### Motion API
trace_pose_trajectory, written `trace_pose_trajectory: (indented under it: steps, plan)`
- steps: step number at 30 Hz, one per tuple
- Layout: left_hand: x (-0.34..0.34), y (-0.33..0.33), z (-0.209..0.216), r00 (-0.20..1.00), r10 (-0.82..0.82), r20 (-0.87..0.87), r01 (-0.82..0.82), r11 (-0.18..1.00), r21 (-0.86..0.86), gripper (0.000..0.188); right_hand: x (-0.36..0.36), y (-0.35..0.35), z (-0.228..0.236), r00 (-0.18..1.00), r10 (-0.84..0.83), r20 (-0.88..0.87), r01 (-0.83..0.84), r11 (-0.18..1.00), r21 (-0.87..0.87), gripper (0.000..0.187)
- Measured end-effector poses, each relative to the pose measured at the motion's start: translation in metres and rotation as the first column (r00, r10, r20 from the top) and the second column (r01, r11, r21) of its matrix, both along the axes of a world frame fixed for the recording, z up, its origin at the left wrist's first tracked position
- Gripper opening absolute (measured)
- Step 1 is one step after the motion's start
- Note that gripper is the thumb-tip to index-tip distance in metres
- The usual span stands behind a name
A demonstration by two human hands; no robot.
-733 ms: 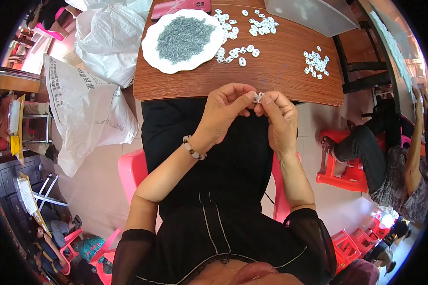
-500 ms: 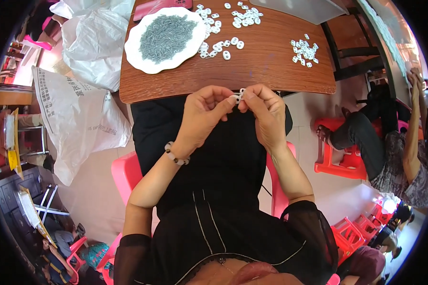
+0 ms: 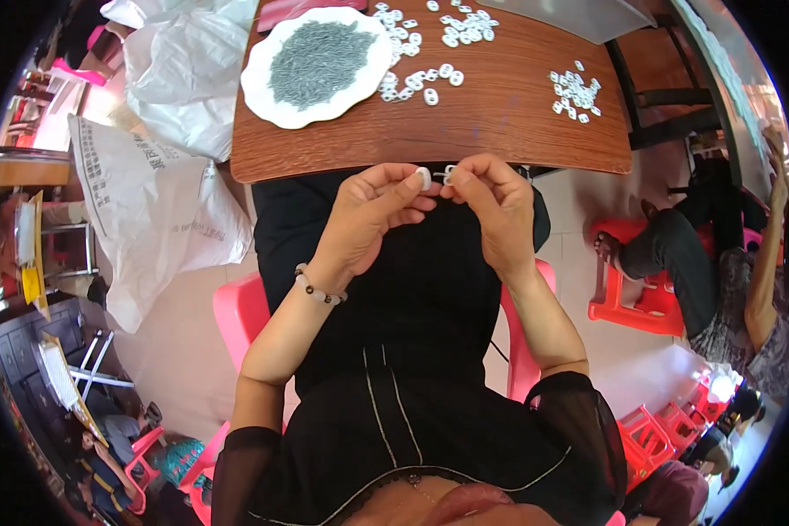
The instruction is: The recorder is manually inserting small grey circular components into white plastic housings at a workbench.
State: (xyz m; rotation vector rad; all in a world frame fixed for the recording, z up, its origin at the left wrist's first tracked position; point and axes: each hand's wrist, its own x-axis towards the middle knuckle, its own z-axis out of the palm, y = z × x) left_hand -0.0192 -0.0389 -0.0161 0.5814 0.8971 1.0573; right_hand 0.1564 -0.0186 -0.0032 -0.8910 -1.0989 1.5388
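Observation:
My left hand (image 3: 370,209) pinches a white oval plastic piece (image 3: 424,179) between thumb and fingertips, just off the near table edge. Close beside it, my right hand (image 3: 498,209) grips a small white two-holed plastic piece (image 3: 450,174). A thin grey pin (image 3: 439,174) sticks out from this piece toward the left hand's piece. A narrow gap separates the two white pieces. Beyond my hands, a white scalloped plate (image 3: 256,88) on the table holds a heap of thin grey metal pins (image 3: 320,63).
On the brown wooden table (image 3: 500,118) lie loose two-holed white pieces (image 3: 469,31) and, farther right, a pile of smaller ones (image 3: 575,91). White sacks (image 3: 153,219) stand on the left. A person sits at the right near a red stool (image 3: 640,302).
My hands have moved slightly apart, so a gap with a thin pin now shows between the white pieces. The whole view has shifted a little to the right and up.

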Motion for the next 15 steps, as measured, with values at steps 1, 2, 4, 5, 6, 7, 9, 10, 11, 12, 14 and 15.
trace_pose_trajectory:
  steps: [1, 2, 4, 5, 6, 7, 9, 10, 11, 12, 14, 15]
  plan:
    - [0.0015, -0.0003, -0.0005, 0.999, 0.026, 0.032, -0.026, 1.000, -0.013, 0.026, -0.0002, 0.0003, 0.0001, 0.998, -0.013, 0.057, 0.011, 0.999, 0.039, 0.008]
    - [0.0011, -0.0007, -0.0016, 0.997, 0.051, 0.065, -0.050, 0.998, -0.026, 0.025, -0.0014, 0.0007, -0.0013, 0.999, -0.004, 0.052, 0.002, 0.999, 0.040, 0.008]
    - [-0.0016, -0.0019, -0.0055, 0.995, 0.056, 0.084, -0.054, 0.998, -0.029, 0.025, -0.0026, 0.0001, -0.0044, 0.987, -0.038, 0.157, 0.030, 0.998, 0.051, 0.009]
    - [-0.0030, -0.0022, -0.0060, 0.991, 0.049, 0.128, -0.043, 0.998, -0.047, 0.024, -0.0037, -0.0001, -0.0041, 0.987, -0.033, 0.156, 0.026, 0.998, 0.051, 0.009]
    - [-0.0037, -0.0021, -0.0061, 0.984, 0.039, 0.174, -0.028, 0.997, -0.065, 0.023, -0.0043, -0.0002, -0.0030, 0.984, -0.032, 0.175, 0.021, 0.998, 0.066, 0.010]
    - [-0.0036, -0.0020, -0.0057, 0.984, 0.039, 0.175, -0.028, 0.997, -0.066, 0.023, -0.0045, -0.0004, -0.0023, 0.980, -0.032, 0.195, 0.016, 0.997, 0.082, 0.010]
    - [-0.0031, -0.0017, -0.0049, 0.985, 0.025, 0.171, -0.012, 0.997, -0.076, 0.022, -0.0043, -0.0016, -0.0025, 0.980, -0.019, 0.197, 0.004, 0.997, 0.075, 0.010]
    - [-0.0033, -0.0018, -0.0053, 0.985, 0.027, 0.172, -0.014, 0.997, -0.076, 0.022, -0.0044, -0.0020, -0.0029, 0.980, -0.006, 0.197, -0.007, 0.998, 0.068, 0.009]
    - [-0.0035, -0.0019, -0.0060, 0.986, 0.027, 0.165, -0.014, 0.997, -0.077, 0.023, -0.0047, -0.0021, -0.0030, 0.980, -0.004, 0.197, -0.010, 0.998, 0.067, 0.009]
    - [-0.0032, -0.0017, -0.0066, 0.987, 0.023, 0.159, -0.011, 0.997, -0.077, 0.023, -0.0046, -0.0023, -0.0024, 0.979, -0.011, 0.203, -0.005, 0.997, 0.081, 0.008]
    - [-0.0025, -0.0010, -0.0078, 0.987, 0.023, 0.156, -0.013, 0.997, -0.070, 0.023, -0.0047, -0.0021, -0.0021, 0.978, -0.019, 0.209, -0.001, 0.996, 0.094, 0.008]
    - [-0.0022, -0.0011, -0.0084, 0.988, 0.024, 0.152, -0.015, 0.998, -0.063, 0.023, -0.0049, -0.0017, -0.0024, 0.978, -0.026, 0.209, 0.005, 0.995, 0.101, 0.008]
